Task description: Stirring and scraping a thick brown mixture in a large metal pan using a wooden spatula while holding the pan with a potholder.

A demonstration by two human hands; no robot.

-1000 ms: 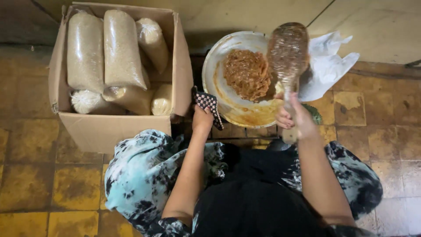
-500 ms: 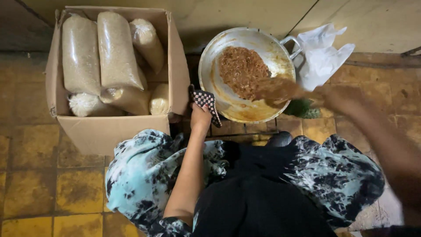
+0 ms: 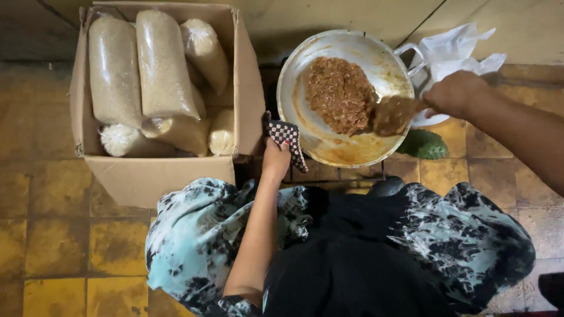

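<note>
Both hands are at work over a round metal pan (image 3: 352, 154) on the tiled floor (image 3: 53, 235). The left hand (image 3: 275, 159) is closed on a black-and-white checkered cloth (image 3: 286, 136), pressing it against the pan's near-left rim. The right hand (image 3: 455, 94) is curled tight around the handle of a spoon (image 3: 392, 115), whose broad bowl is coated in brown paste. The spoon's long axis runs nearly level across the view, bowl pointing left into the pan, handle toward the right hand. Its bowl touches the right edge of a lumpy, coarse brown mash (image 3: 339, 94) heaped in the pan's middle; the smeared metal around it looks oily. Left of the pan stands an open cardboard box (image 3: 147, 176) packed with long, clear plastic bags of pale grain (image 3: 161, 64). A crumpled white plastic bag (image 3: 452, 47) lies beyond the right hand, and a bumpy green fruit (image 3: 426, 144) sits beside the pan.
</note>
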